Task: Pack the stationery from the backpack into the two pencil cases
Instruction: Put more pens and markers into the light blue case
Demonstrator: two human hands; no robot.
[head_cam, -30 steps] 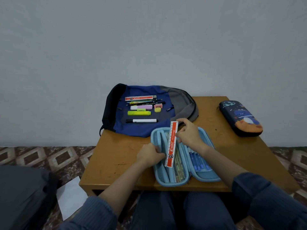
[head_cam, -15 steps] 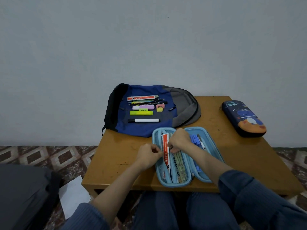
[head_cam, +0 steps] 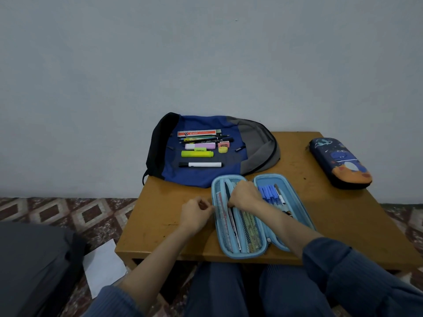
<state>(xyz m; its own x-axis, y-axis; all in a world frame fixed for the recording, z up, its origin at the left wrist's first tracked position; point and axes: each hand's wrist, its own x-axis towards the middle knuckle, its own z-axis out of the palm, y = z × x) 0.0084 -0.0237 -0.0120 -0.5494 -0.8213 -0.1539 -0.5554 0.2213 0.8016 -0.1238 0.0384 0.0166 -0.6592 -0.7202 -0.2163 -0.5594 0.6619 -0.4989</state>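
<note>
At the far left a sheet of paper (head_cam: 103,266) lies on the patterned floor, beside the table (head_cam: 160,216). On the table the left hand (head_cam: 196,212) sits with its fingers curled, thumb and forefinger pinching the left rim of the light-blue pencil case (head_cam: 242,253), which lies open flat at the near edge. An orange ruler (head_cam: 220,208) lies lengthwise in the case's left half, faint behind the mesh pocket. The right hand (head_cam: 245,195) is bent over the upper end of that half, knuckles up and fingertips tucked down by the ruler; whether it pinches anything cannot be told. Blue pens (head_cam: 269,193) fill the right half. Behind the case, the backpack (head_cam: 256,143) lies flat with the unpacked stationery on it: a second ruler (head_cam: 198,133), a pink highlighter (head_cam: 200,146), a green highlighter (head_cam: 197,153) and a white marker (head_cam: 201,165), with pencils and erasers between. The dark pencil case (head_cam: 341,163) sits zipped at the far right, well apart.

The step in hand looks like seating the ruler in the pocket; next, the right hand would likely let go and reach back to the backpack for another piece.

A second ago the ruler stood clear above the case in the right hand, its orange face fully showing; half a second ago it was partway into the pocket; now it is down behind the mesh.
</note>
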